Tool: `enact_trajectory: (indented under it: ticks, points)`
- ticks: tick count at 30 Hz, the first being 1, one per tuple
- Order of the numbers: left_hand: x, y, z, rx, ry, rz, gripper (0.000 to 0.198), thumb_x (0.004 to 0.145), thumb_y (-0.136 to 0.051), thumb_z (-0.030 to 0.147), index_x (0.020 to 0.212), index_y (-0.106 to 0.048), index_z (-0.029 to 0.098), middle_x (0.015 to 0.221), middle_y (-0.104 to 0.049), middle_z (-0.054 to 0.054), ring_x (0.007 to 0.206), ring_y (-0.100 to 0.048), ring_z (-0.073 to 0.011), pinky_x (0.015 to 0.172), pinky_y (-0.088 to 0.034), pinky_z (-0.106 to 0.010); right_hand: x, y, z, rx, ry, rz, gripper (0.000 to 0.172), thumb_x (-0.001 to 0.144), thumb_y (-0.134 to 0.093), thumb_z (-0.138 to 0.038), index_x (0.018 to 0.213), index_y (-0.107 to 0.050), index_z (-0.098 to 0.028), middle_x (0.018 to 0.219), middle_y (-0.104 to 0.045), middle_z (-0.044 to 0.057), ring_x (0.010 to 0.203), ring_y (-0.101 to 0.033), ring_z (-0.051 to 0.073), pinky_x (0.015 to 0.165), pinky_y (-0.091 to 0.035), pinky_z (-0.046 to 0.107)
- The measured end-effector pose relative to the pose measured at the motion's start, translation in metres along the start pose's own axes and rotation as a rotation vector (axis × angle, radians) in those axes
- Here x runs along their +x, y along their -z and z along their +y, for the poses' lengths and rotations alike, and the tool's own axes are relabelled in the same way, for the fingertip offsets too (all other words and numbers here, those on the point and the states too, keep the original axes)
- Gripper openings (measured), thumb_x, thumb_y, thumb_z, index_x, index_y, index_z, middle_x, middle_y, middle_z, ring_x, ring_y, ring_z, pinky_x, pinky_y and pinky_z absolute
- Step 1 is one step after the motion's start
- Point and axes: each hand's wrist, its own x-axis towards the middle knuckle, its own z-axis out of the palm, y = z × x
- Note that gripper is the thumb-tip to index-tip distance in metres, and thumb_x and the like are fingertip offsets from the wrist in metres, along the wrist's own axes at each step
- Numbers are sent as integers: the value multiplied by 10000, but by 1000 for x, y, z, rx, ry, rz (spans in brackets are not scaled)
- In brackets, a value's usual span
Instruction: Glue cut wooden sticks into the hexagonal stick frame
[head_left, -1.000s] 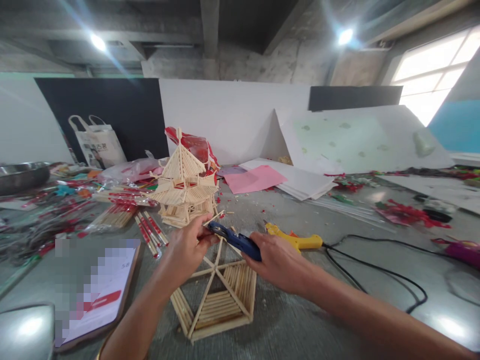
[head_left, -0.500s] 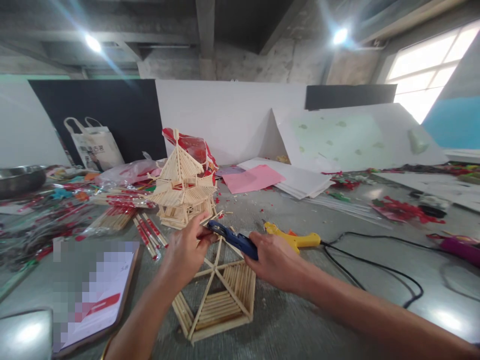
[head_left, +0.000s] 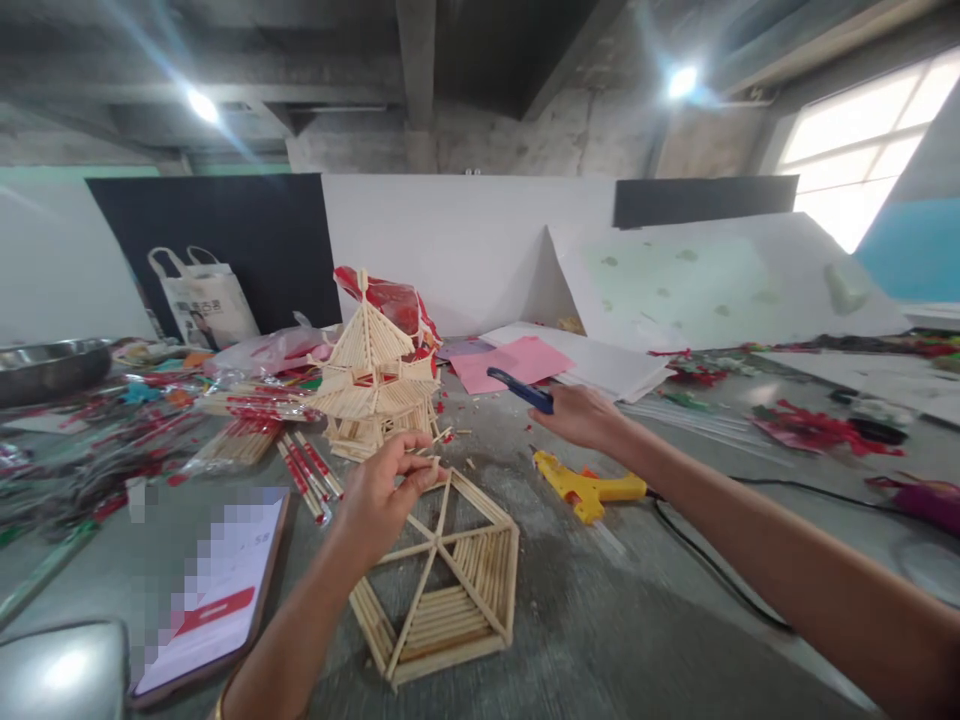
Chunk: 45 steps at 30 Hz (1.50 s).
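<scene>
My left hand [head_left: 390, 490] is closed in a pinch on a short piece of wooden stick [head_left: 429, 464], above the far left rim of a stick frame. That hexagonal frame [head_left: 436, 542] lies flat on the table, with spokes meeting at its centre. Rows of sticks fill its front and right sections, and a few line the left one. Out to the right, my right hand [head_left: 581, 415] grips a dark blue hand cutter [head_left: 517, 388], raised over the table and apart from the frame. Behind my left hand stands a pagoda model [head_left: 371, 370] of the same sticks.
A yellow glue gun [head_left: 589, 485] with a black cord lies right of the frame. On the left are a phone [head_left: 217, 590], packaged sticks [head_left: 232, 440] and a metal bowl [head_left: 56, 368]. Pink paper [head_left: 514, 364] and white sheets lie farther back.
My right hand has carried the cutter away from my left hand, up and to the right. My left hand stays near the frame, still pinching the stick piece. The view has shifted slightly.
</scene>
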Motion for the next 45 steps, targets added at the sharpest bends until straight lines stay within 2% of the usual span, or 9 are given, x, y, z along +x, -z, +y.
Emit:
enact_trajectory:
  ticks: [4,10,16,20,25,29,35,41,45]
  points:
    - [1,-3,-3,-100,25,-58,230,820,-492,307,1012,-488,181,889,-708,-45,868,-655,-170,816,-465,-301,23,-21,4,-15,58,-19,487,770,-509,-521,985,-624,-99,963,-645,173,867,-607,239,694,-405,275]
    - [3,-9,-4,-159,109,-182,153,786,-520,298,859,-548,167,833,-704,-51,811,-655,-159,757,-482,-280,29,-43,-6,14,150,38,591,807,-458,-547,1028,-600,-17,997,-621,200,935,-582,224,755,-372,262]
    - [0,-8,4,85,90,-232,194,759,-536,350,773,-619,175,722,-670,-12,700,-605,-144,666,-442,-242,30,-51,-3,8,221,47,636,824,-400,-551,1043,-573,21,1073,-583,197,1031,-518,232,831,-319,270]
    - [-5,-6,7,258,98,-465,182,722,-545,327,703,-666,194,643,-630,17,606,-548,-123,564,-386,-211,40,-60,5,-4,228,-19,645,823,-393,-557,1051,-566,20,1102,-565,205,1077,-489,239,855,-311,279]
    - [-6,-6,8,274,150,-716,183,699,-538,274,752,-688,183,658,-642,19,599,-544,-110,543,-358,-196,58,-62,13,-10,232,-105,614,798,-443,-596,1025,-602,-49,1090,-579,210,1032,-527,282,827,-362,310]
    - [-4,-7,5,323,129,-734,199,694,-524,246,780,-690,178,697,-656,13,632,-552,-109,575,-361,-203,52,-51,8,7,289,-109,581,853,-349,-572,1080,-580,-91,1088,-580,185,1022,-528,269,818,-371,310]
    - [-6,-7,2,355,90,-747,188,703,-504,233,750,-678,181,680,-644,15,606,-531,-99,562,-339,-213,23,-28,-2,55,488,-94,497,876,-352,-507,1074,-579,-113,1028,-593,149,969,-533,241,828,-372,315]
    - [-10,-9,1,386,76,-658,135,686,-502,197,728,-630,191,668,-619,28,615,-530,-96,575,-330,-212,0,-20,-5,104,561,-148,524,864,-378,-509,1144,-555,-104,1125,-560,150,1032,-511,251,895,-362,352]
    - [-10,-9,4,410,67,-661,132,683,-500,192,721,-626,197,677,-622,31,624,-532,-99,580,-327,-216,-19,-14,-9,141,626,-157,482,864,-418,-474,1141,-553,-102,1132,-558,147,1041,-510,242,908,-363,356]
